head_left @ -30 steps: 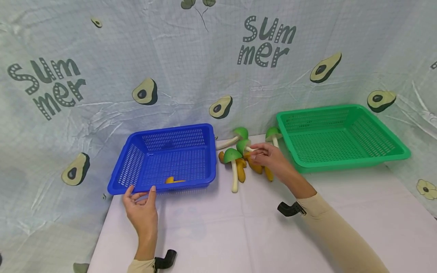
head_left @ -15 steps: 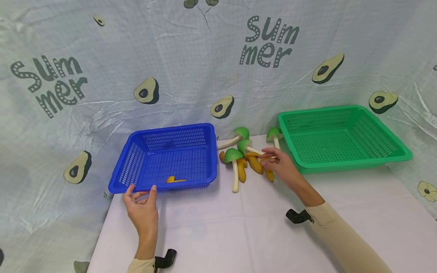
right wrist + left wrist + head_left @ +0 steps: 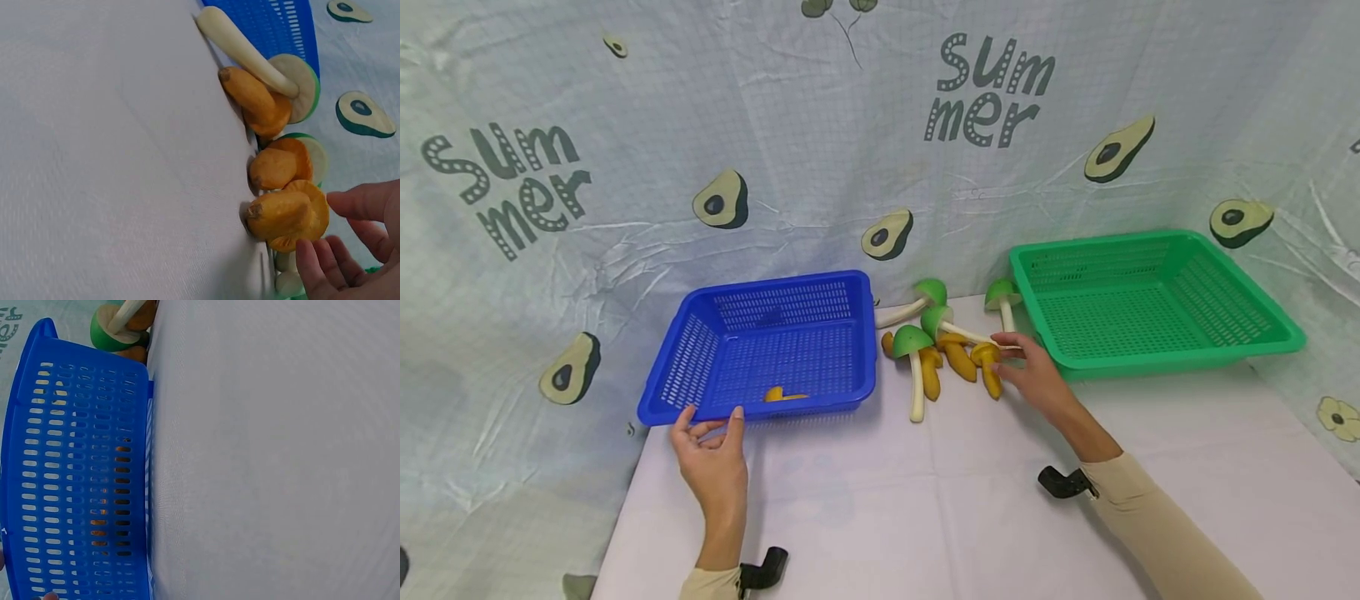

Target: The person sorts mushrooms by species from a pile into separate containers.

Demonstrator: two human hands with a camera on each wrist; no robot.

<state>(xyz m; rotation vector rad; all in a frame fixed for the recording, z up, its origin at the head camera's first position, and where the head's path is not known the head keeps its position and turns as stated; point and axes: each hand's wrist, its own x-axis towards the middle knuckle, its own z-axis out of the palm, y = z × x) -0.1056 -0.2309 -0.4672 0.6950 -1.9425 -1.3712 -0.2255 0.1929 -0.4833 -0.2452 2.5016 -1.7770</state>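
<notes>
My left hand (image 3: 715,458) holds the near rim of a blue plastic basket (image 3: 700,292) at its left part, and only fingertips show in the left wrist view. Inside the basket lies a yellow mushroom (image 3: 782,395). My right hand (image 3: 1033,375) is beside the rightmost yellow mushroom (image 3: 988,371), with its parted fingers around the cap in the right wrist view; contact is hard to tell. Left of it lie more yellow mushrooms (image 3: 957,358), partly overlapped by green-capped mushrooms (image 3: 912,340) with long white stems. One stem reaches up to my right fingers.
A green plastic basket (image 3: 1060,367) stands at the right, with another green-capped mushroom (image 3: 1002,296) by its left wall. Behind both baskets hangs a patterned cloth (image 3: 805,167). White cloth covers the table (image 3: 880,517).
My right hand has moved right and slightly toward me, from the middle green-capped mushroom's stem to the rightmost yellow mushroom. My left hand and the blue basket stay put.
</notes>
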